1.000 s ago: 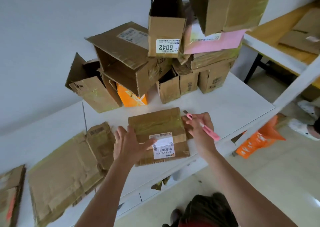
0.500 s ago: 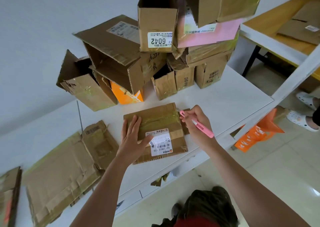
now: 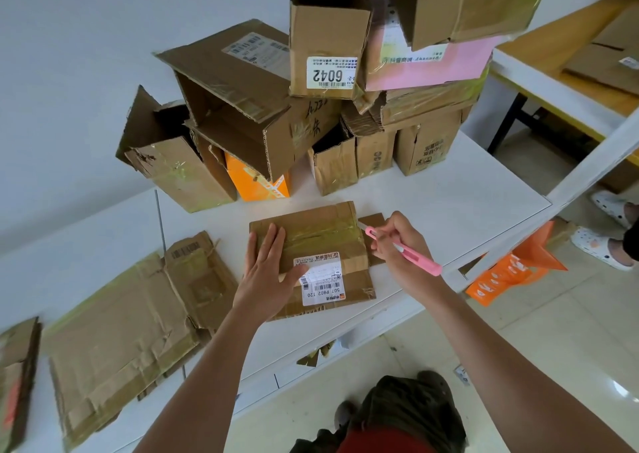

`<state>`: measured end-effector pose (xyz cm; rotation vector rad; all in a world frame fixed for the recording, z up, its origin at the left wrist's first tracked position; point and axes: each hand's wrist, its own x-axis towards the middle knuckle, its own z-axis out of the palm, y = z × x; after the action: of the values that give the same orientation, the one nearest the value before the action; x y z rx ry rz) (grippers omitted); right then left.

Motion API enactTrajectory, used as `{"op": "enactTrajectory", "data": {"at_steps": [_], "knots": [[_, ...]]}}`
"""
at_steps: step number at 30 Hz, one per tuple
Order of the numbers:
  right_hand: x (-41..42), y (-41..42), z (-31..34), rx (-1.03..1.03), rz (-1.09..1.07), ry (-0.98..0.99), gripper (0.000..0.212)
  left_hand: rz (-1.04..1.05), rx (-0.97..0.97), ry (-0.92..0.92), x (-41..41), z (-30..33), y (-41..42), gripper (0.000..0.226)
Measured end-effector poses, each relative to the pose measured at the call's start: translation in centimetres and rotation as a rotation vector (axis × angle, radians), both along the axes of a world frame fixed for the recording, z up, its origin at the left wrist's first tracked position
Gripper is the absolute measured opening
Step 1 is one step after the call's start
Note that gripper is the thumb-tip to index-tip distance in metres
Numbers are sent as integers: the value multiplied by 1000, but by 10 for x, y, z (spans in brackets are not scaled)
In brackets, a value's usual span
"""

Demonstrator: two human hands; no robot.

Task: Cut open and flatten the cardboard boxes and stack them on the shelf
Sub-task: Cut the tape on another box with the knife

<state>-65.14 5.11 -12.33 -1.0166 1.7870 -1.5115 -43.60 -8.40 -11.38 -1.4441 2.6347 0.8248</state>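
Two hands, one blade: a taped box [image 3: 311, 259] lies on the white worktop [image 3: 449, 203], about to be slit.

The left hand [image 3: 266, 272] presses flat on the box's near-left part, fingers straight, while the right hand [image 3: 397, 245] holds a pink cutter [image 3: 403, 250] like a pen, its grip clenched round the handle and its tip at the box's right edge by the glossy tape. A slip along that tape could carry the blade toward the left hand's fingers; the leaning pile of boxes [image 3: 311, 106] behind looks liable to topple if bumped. Flattened cardboard [image 3: 121, 331] lies to the left.
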Motion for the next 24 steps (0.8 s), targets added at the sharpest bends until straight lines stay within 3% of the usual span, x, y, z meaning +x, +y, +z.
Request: {"op": "enactTrajectory", "data": {"at_steps": [12,18,24], "knots": [[4,30,-2,-31,85,51,16,-10,13,9,0,1,0,86],[-5,16,6,-76,-34,-102,17,11,18,56,0,1,1,84],[9,1,6,-23,-20,47,12,30,21,40,0,2,5,85]]}}
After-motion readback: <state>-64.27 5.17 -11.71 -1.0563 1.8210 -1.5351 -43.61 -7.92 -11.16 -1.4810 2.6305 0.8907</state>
